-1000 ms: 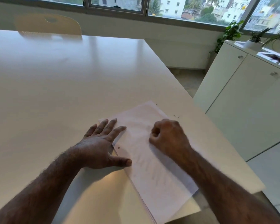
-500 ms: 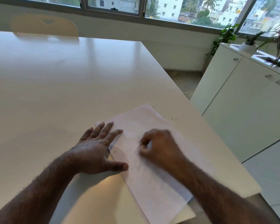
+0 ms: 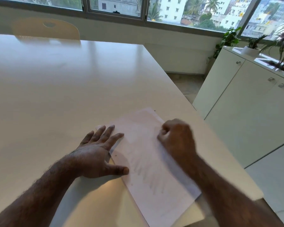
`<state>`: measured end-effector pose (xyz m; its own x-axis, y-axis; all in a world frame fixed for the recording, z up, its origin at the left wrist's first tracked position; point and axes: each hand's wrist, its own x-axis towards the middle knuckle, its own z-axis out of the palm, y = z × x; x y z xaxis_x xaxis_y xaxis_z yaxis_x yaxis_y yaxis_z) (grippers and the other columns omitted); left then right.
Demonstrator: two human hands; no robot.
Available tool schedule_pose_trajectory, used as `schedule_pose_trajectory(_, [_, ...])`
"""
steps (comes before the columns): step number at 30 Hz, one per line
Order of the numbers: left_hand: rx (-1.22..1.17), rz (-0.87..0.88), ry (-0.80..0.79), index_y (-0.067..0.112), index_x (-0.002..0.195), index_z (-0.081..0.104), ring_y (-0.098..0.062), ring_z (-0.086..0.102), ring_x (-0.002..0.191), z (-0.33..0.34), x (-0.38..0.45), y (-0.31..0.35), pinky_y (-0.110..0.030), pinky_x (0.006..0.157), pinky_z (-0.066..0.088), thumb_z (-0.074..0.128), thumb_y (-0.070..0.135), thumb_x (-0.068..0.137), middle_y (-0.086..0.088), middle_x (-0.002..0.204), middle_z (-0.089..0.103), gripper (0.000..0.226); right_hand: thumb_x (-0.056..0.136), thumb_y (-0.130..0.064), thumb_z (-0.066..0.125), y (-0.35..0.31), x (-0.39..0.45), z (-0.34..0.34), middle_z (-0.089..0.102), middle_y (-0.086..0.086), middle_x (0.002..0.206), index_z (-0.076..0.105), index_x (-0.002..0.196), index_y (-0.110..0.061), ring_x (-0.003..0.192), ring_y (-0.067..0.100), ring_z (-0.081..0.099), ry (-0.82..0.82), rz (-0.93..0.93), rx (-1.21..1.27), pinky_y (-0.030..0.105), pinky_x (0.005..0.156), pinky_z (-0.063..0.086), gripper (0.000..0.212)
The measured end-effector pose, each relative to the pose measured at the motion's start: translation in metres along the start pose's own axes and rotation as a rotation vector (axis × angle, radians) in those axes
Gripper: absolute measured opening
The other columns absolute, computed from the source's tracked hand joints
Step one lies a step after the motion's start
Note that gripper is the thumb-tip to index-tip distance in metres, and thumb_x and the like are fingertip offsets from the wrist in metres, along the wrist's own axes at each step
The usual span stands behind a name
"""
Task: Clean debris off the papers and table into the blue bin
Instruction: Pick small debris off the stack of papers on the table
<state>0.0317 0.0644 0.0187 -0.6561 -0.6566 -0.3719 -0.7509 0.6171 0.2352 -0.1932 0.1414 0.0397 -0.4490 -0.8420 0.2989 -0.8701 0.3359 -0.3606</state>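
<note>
Left hand: the left hand (image 3: 95, 154) lies palm down with fingers straight and spread, gripping nothing; the fingertips (image 3: 112, 127) rest on the near-left corner area of the papers, and the thumb stretches out sideways onto the sheet's left edge.
Right hand: the right hand (image 3: 177, 138) is curled into a loose fist resting on the papers' right edge, knuckles up; motion blur hides whether anything is pinched inside the fingers.
Papers: the papers (image 3: 147, 161) form a thin stack lying flat on the table, between the two hands. The long axis runs diagonally, from the far corner beyond the right fist down toward the table's near edge, below the left thumb. The near end overhangs that edge slightly. Faint printed lines show on the top sheet.
Debris: a small dark speck (image 3: 116, 155) sits on the sheet just between the left index finger and thumb; another tiny speck (image 3: 155, 110) lies on the table just past the papers' far corner, beyond the right knuckles.
Table: the white table (image 3: 64, 87) stretches far ahead of the left fingertips.
Beyond: a wooden chair (image 3: 46, 28) stands at the far side; white cabinets (image 3: 246, 112) with potted plants (image 3: 252, 45) stand off to the right of the fist.
</note>
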Motion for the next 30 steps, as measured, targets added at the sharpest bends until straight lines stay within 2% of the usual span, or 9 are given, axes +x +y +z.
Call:
schedule_pose_trajectory(3, [0.001, -0.003, -0.011, 0.045, 0.146, -0.022, -0.012, -0.041, 0.135, -0.003, -0.001, 0.000, -0.035, 0.112, -0.023, 0.031, 0.100, 0.049, 0.011, 0.150, -0.040, 0.124, 0.075, -0.020, 0.058, -0.041, -0.044, 0.010, 0.064, -0.001, 0.079, 0.071, 0.079, -0.015, 0.074, 0.015, 0.059, -0.326, -0.285, 0.159, 0.028, 0.067, 0.050, 0.015])
schedule_pose_trajectory(8, [0.011, -0.007, -0.022, 0.046, 0.146, -0.021, -0.013, -0.039, 0.136, -0.002, 0.000, 0.001, -0.037, 0.113, -0.022, 0.037, 0.097, 0.056, 0.010, 0.151, -0.039, 0.118, 0.071, -0.023, 0.058, 0.014, 0.008, -0.003, 0.068, 0.006, 0.083, 0.073, 0.079, -0.013, 0.079, 0.027, 0.065, -0.044, 0.100, -0.026, 0.025, 0.067, 0.048, 0.020])
schedule_pose_trajectory(11, [0.005, -0.002, -0.017, 0.045, 0.146, -0.022, -0.013, -0.040, 0.136, -0.002, -0.002, 0.000, -0.036, 0.113, -0.023, 0.034, 0.099, 0.051, 0.009, 0.151, -0.040, 0.123, 0.073, -0.025, 0.060, -0.035, -0.039, 0.008, 0.066, 0.001, 0.081, 0.072, 0.079, -0.013, 0.075, 0.019, 0.063, -0.268, -0.208, 0.149, 0.028, 0.069, 0.053, 0.018])
schedule_pose_trajectory(13, [0.000, -0.003, -0.013, 0.045, 0.147, -0.022, -0.013, -0.040, 0.136, -0.004, -0.001, 0.000, -0.036, 0.112, -0.023, 0.032, 0.100, 0.049, 0.010, 0.150, -0.040, 0.125, 0.075, -0.023, 0.064, -0.046, -0.045, 0.002, 0.067, -0.001, 0.084, 0.074, 0.084, -0.015, 0.076, 0.013, 0.062, -0.413, -0.255, 0.192, 0.026, 0.072, 0.053, 0.015])
schedule_pose_trajectory(17, [-0.007, -0.003, -0.020, 0.047, 0.146, -0.021, -0.012, -0.039, 0.136, -0.004, 0.000, -0.001, -0.036, 0.113, -0.022, 0.031, 0.101, 0.046, 0.011, 0.151, -0.039, 0.124, 0.070, -0.024, 0.062, -0.010, 0.002, 0.001, 0.068, 0.000, 0.080, 0.073, 0.080, -0.014, 0.078, 0.019, 0.066, -0.165, -0.036, 0.014, 0.015, 0.061, 0.044, 0.018])
schedule_pose_trajectory(20, [0.004, 0.002, -0.015, 0.045, 0.146, -0.022, -0.013, -0.040, 0.136, -0.002, 0.000, 0.000, -0.038, 0.114, -0.021, 0.028, 0.101, 0.044, 0.010, 0.151, -0.040, 0.127, 0.075, -0.023, 0.066, -0.044, -0.037, 0.006, 0.066, -0.005, 0.086, 0.073, 0.087, -0.016, 0.080, 0.012, 0.063, -0.392, -0.269, 0.158, 0.017, 0.069, 0.051, 0.016])
schedule_pose_trajectory(22, [0.004, 0.001, -0.012, 0.045, 0.147, -0.021, -0.013, -0.040, 0.136, -0.004, 0.000, 0.001, -0.037, 0.114, -0.022, 0.028, 0.101, 0.045, 0.011, 0.151, -0.040, 0.127, 0.075, -0.022, 0.067, -0.042, -0.035, -0.003, 0.071, -0.004, 0.086, 0.075, 0.087, -0.016, 0.080, 0.009, 0.065, -0.454, -0.231, 0.183, 0.018, 0.073, 0.051, 0.016])
schedule_pose_trajectory(26, [-0.004, -0.007, -0.015, 0.047, 0.146, -0.019, -0.012, -0.039, 0.137, -0.002, 0.001, 0.000, -0.037, 0.113, -0.022, 0.033, 0.100, 0.048, 0.011, 0.152, -0.038, 0.123, 0.070, -0.025, 0.062, -0.005, -0.006, -0.006, 0.071, 0.002, 0.081, 0.074, 0.079, -0.016, 0.077, 0.020, 0.066, -0.133, -0.006, 0.023, 0.021, 0.069, 0.048, 0.018])
schedule_pose_trajectory(30, [-0.001, -0.005, -0.017, 0.045, 0.146, -0.022, -0.013, -0.040, 0.135, -0.001, 0.001, -0.002, -0.037, 0.113, -0.023, 0.033, 0.100, 0.048, 0.010, 0.150, -0.040, 0.125, 0.076, -0.024, 0.065, -0.046, -0.047, 0.000, 0.068, -0.002, 0.085, 0.073, 0.086, -0.016, 0.079, 0.013, 0.063, -0.437, -0.284, 0.151, 0.027, 0.074, 0.054, 0.015])
